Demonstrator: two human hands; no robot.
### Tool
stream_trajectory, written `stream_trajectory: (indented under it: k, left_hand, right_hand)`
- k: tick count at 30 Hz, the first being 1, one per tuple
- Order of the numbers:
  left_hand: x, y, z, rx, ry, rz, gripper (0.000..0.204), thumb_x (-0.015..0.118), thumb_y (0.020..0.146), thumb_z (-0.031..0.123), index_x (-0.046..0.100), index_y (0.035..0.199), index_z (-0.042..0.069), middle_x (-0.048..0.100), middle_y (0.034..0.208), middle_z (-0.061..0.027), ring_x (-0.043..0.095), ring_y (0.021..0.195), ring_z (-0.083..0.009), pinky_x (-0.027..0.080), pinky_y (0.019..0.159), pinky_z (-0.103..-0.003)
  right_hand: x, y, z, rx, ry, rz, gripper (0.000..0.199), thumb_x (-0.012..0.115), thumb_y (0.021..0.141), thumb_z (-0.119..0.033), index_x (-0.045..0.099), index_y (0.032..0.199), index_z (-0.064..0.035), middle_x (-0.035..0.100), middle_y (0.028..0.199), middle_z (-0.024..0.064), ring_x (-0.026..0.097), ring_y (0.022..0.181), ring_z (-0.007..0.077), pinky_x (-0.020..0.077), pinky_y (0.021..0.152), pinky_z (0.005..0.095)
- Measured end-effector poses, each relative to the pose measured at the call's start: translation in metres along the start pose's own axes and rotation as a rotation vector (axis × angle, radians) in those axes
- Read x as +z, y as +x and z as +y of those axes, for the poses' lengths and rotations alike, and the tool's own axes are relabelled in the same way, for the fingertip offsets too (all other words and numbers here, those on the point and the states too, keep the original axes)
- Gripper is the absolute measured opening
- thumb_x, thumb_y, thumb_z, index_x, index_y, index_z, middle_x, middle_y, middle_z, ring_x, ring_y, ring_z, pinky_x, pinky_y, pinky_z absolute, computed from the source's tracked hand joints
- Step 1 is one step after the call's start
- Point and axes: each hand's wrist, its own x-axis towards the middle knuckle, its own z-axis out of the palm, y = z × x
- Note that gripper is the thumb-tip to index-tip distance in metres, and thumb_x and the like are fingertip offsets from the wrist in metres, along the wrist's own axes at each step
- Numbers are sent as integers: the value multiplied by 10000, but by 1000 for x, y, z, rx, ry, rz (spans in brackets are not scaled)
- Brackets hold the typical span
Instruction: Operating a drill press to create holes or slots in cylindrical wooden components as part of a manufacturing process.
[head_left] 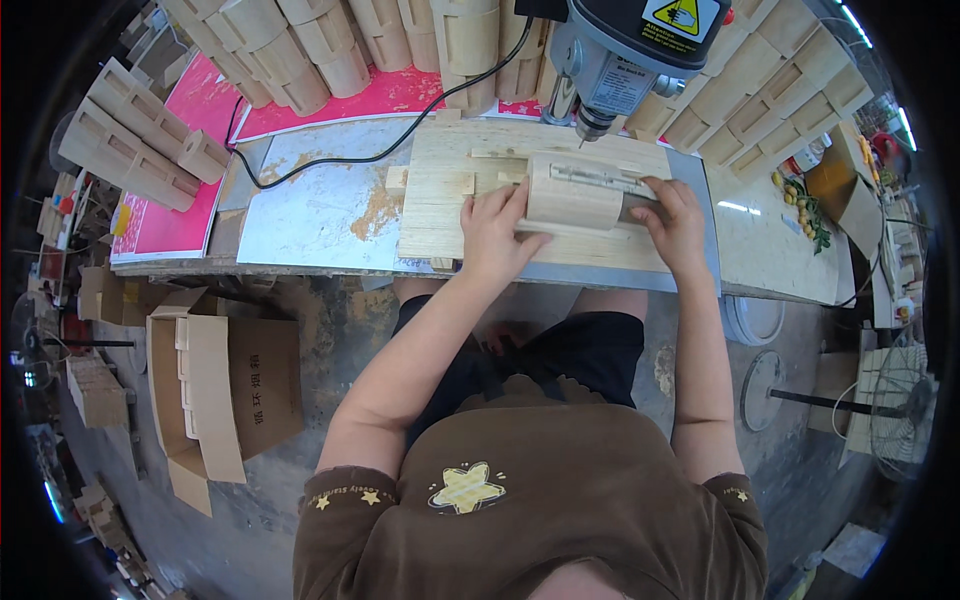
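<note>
A pale, rounded wooden block [574, 198] lies on its side on a wooden board [435, 220] under a bench drill. A narrow strip with a clear or shiny look [598, 178] runs along its upper face. My left hand [497, 232] grips the block's left end, fingers at the back and thumb along the near side. At the right end, my right hand [676, 222] closes its fingers around the block's edge, beside a dark grey part [636, 206] whose kind I cannot make out. The drill's chuck [595, 124] and thin bit hang just behind the block, apart from it.
Stacked wooden cylinders [310, 50] line the back, with more at the right [770, 85] and left [140, 140]. A black cable [370, 158] crosses the bench. An open cardboard box [255, 385] stands on the floor at left; a fan [900, 400] stands at right.
</note>
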Motion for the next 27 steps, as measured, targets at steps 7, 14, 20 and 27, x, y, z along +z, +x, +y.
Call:
stream_trajectory:
  k: [7, 14, 20, 27]
  left_hand:
    - [-1, 23, -21, -58, 95, 5, 636, 807, 598, 221, 589, 1179, 81, 607, 1021, -87, 517, 1053, -249, 279, 941, -442]
    - [1, 18, -42, 2, -34, 135, 573, 803, 558, 138, 624, 1098, 70, 622, 841, -66, 566, 847, -267, 371, 848, -394]
    - [-8, 21, -40, -96, -142, 28, 571, 799, 568, 138, 627, 1111, 101, 610, 827, -47, 565, 858, -261, 377, 837, -402]
    - [-14, 29, -38, -23, 66, -88, 581, 788, 617, 254, 613, 1160, 143, 592, 848, 2, 531, 926, -223, 318, 890, -415]
  right_hand:
    - [26, 30, 16, 0, 61, -26, 450, 770, 630, -97, 628, 1054, -56, 608, 897, 106, 539, 873, 303, 443, 781, 378]
    - [29, 35, 5, 195, 321, -39, 457, 763, 682, -65, 608, 1112, -52, 628, 1013, 84, 560, 1005, 240, 457, 835, 323]
    - [23, 36, 5, 329, 617, -55, 394, 697, 806, -87, 568, 1174, -30, 589, 1127, 66, 530, 1081, 159, 442, 875, 277]
    - [-25, 86, 34, 369, 680, 195, 395, 491, 956, -326, 563, 1187, -13, 599, 1138, 81, 523, 1089, 157, 435, 885, 289]
